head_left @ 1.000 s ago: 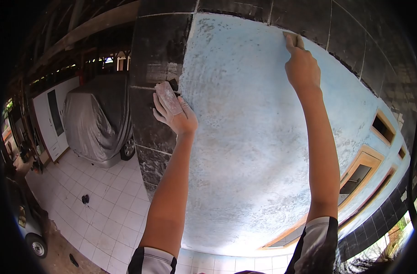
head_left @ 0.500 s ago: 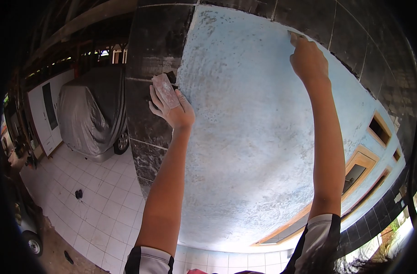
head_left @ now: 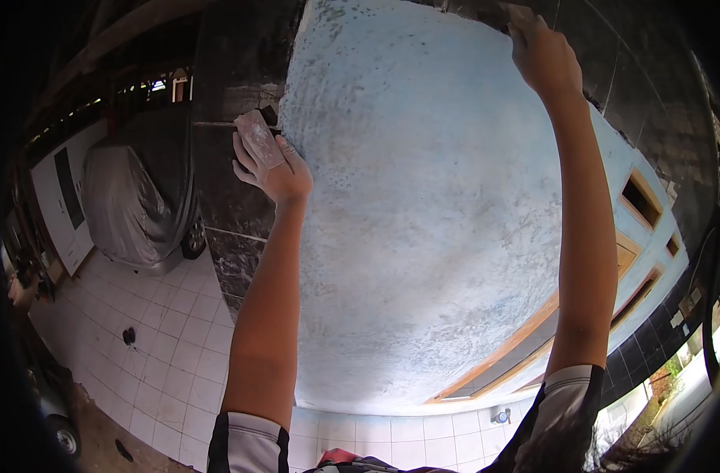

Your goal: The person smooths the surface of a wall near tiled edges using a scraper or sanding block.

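Observation:
My right hand (head_left: 549,59) is raised to the top edge of the patchy light-blue wall (head_left: 423,181), where black tiles begin. Its fingers are closed around a flat scraper (head_left: 520,14), whose blade lies over the dark tiles. My left hand (head_left: 285,175) is up by the wall's left edge, over a column of black tiles. Its dusty fingers hold a worn, pinkish rectangular block (head_left: 259,140), with a small dark piece visible behind its upper end.
Black tiles (head_left: 234,185) border the wall at left and above. Wood-framed openings (head_left: 640,199) sit in the wall at right. A covered vehicle (head_left: 135,205) and white cabinet (head_left: 64,197) stand on the left. Dark footwear (head_left: 129,336) lies on the white floor tiles (head_left: 167,355).
My right hand and the scraper have moved up and right, from the blue wall's edge onto the black tiles. The view has shifted slightly; my left hand still holds the block.

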`<state>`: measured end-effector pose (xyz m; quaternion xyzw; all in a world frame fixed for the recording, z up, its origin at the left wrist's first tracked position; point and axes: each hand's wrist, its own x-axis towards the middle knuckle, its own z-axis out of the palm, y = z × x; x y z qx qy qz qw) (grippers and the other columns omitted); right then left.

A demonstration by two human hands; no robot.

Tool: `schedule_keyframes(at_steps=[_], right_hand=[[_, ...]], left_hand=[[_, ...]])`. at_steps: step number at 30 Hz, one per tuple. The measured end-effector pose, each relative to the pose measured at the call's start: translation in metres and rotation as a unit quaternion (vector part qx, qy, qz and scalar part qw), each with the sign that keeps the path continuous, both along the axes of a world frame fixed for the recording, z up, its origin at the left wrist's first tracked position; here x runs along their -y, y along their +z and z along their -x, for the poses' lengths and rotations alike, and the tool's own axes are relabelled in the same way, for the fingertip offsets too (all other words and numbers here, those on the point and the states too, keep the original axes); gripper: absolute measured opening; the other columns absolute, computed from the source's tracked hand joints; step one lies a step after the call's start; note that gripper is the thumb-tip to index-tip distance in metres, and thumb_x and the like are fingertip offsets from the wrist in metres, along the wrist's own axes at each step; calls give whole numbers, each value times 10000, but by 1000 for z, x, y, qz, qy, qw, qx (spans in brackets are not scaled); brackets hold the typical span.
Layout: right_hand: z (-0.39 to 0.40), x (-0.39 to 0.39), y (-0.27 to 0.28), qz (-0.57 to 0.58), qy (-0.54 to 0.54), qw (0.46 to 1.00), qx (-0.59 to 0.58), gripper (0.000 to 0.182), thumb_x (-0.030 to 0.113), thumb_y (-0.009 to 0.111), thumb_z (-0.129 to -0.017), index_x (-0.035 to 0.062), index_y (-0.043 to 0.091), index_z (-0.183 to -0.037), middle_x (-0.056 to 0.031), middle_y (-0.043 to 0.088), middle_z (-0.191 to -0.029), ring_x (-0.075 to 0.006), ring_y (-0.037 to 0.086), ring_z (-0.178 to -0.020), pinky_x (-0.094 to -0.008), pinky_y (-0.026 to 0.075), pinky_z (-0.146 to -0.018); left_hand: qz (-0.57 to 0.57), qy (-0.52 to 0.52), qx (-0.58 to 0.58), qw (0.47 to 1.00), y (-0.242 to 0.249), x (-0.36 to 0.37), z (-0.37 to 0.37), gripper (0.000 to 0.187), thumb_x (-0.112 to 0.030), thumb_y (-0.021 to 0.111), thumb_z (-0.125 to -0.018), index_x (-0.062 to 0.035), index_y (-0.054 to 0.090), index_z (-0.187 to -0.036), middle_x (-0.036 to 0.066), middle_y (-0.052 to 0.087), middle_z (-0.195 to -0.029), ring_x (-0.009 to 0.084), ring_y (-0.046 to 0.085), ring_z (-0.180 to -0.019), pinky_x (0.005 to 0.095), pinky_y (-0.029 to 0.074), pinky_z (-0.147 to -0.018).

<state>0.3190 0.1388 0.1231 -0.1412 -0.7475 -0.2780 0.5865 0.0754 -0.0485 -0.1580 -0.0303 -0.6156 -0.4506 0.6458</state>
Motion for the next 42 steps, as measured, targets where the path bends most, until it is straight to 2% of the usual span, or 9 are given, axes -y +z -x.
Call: schedule_keyframes(at_steps=[4,7,10,14,20,24,26,40,42], right_hand=[[-13,-36,-7,47,57,993,-89,408,303,456,-1012,62,572,-1321,-210,710,-988,-447,668,-904,-511,537,-821],[-12,-60,-16,18,83,989,-117,246,208,545,-968,37,636,-1121,-171,728,-967,-315,722,-859,-439,571,-740],[-4,-64,-29,250,290,921,-76,341,289,656,-946,-12,539,-1057,-148,696,-765,-193,662,-522,-314,518,-466],[19,-73,-41,324,429,838,-89,333,263,615,-972,-5,446,-1074,-94,642,-669,-170,597,-476,-324,488,-416],[56,-69,-52,169,264,939,-143,291,249,521,-996,-40,503,-1013,-274,671,-767,-449,671,-696,-521,543,-647],[47,-42,-51,214,248,941,-90,302,256,499,-998,-44,512,-1033,-333,664,-869,-511,657,-852,-554,533,-765],[49,-44,-45,243,277,923,-108,308,257,498,-998,-48,512,-1036,-342,660,-877,-514,654,-872,-552,534,-773],[43,-32,-43,356,329,865,-126,251,173,510,-980,-60,474,-1065,-327,664,-983,-470,674,-934,-513,561,-826],[61,-14,-51,317,285,898,-112,252,175,516,-978,-61,479,-1057,-321,665,-977,-463,676,-929,-503,565,-814]], left_hand=[[-4,-3,6,1000,1,1,0,573,-346,321,-1040,11,356,-1487,170,259,-1590,356,234,-1446,641,175,-1088],[6,1,20,1000,-1,1,0,576,-342,323,-1039,10,340,-1494,178,260,-1587,355,235,-1445,640,174,-1088],[1,1,19,1000,-1,-1,1,586,-339,325,-1037,10,308,-1508,187,262,-1583,351,238,-1444,636,173,-1090],[-11,3,4,1000,-2,-2,4,599,-337,334,-1035,-2,272,-1527,181,265,-1584,334,249,-1441,625,171,-1095],[-16,7,21,1000,-1,-4,3,601,-345,343,-1035,-31,256,-1540,155,266,-1593,322,255,-1441,617,160,-1103],[-11,11,35,999,-4,-5,10,600,-345,355,-1036,-27,263,-1536,171,275,-1583,327,252,-1439,606,156,-1109],[-40,-5,20,999,-8,-7,15,630,-407,434,-1027,-30,298,-1513,177,276,-1551,450,262,-1305,570,213,-1094],[-42,12,20,999,-9,-7,15,637,-446,406,-1031,-27,319,-1503,177,286,-1543,419,280,-1319,565,210,-1096],[-44,16,11,999,-4,-6,14,632,-445,405,-1031,-31,322,-1502,177,289,-1542,420,280,-1318,567,210,-1095]])
